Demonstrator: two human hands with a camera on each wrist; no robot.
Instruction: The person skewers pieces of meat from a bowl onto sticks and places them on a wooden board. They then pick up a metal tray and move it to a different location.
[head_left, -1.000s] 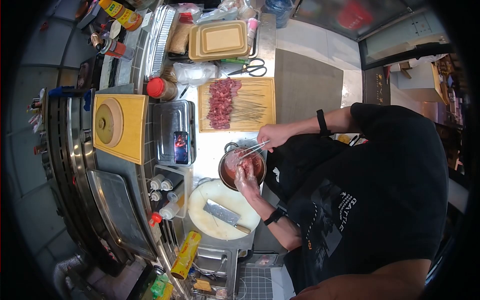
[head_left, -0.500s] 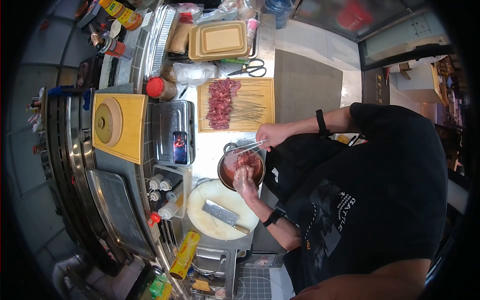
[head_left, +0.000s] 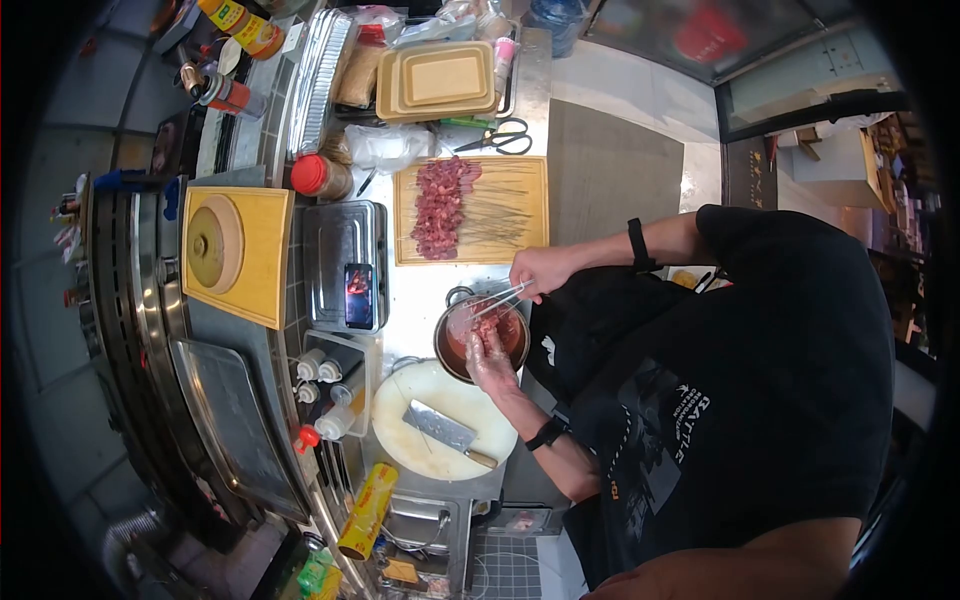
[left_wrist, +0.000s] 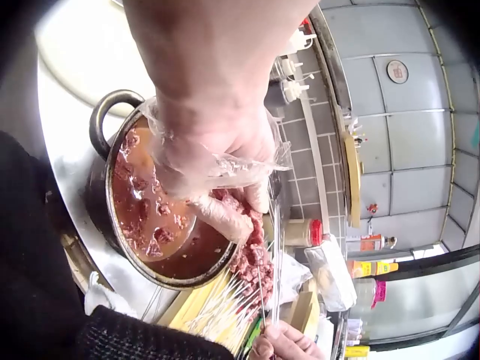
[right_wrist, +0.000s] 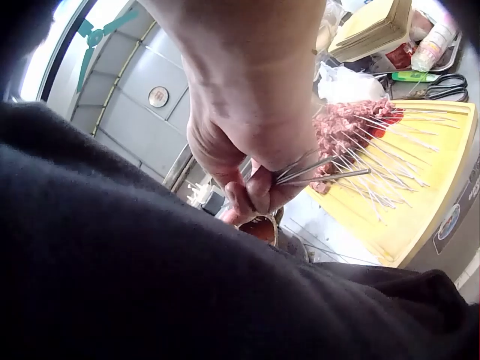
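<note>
My left hand (left_wrist: 217,161), in a clear plastic glove, reaches over a metal pot (left_wrist: 99,202) and pinches raw meat (left_wrist: 229,196) between thumb and fingers. Reddish liquid with more chunks of meat (left_wrist: 161,236) fills the pot. Bare and curled, my right hand (head_left: 543,271) grips several thin metal skewers (right_wrist: 330,178) near the pot's rim. Their far ends slant over the pot towards the gloved fingers. Beside the right hand, a yellow board (head_left: 525,172) carries rows of skewers threaded with meat (head_left: 440,208).
A cleaver (head_left: 440,424) lies on a round white chopping board (head_left: 400,455). A phone (head_left: 359,295) rests on a lidded metal tray (head_left: 325,230). Scissors (head_left: 512,136), a red-lidded jar (head_left: 310,174), stacked tan trays (head_left: 445,78) and squeeze bottles (head_left: 312,365) stand around the counter.
The gloved left hand has shifted slightly within the pot, its fingers now closer to the skewers. The skewers have changed their slant a little. The right hand stays nearly in place.
</note>
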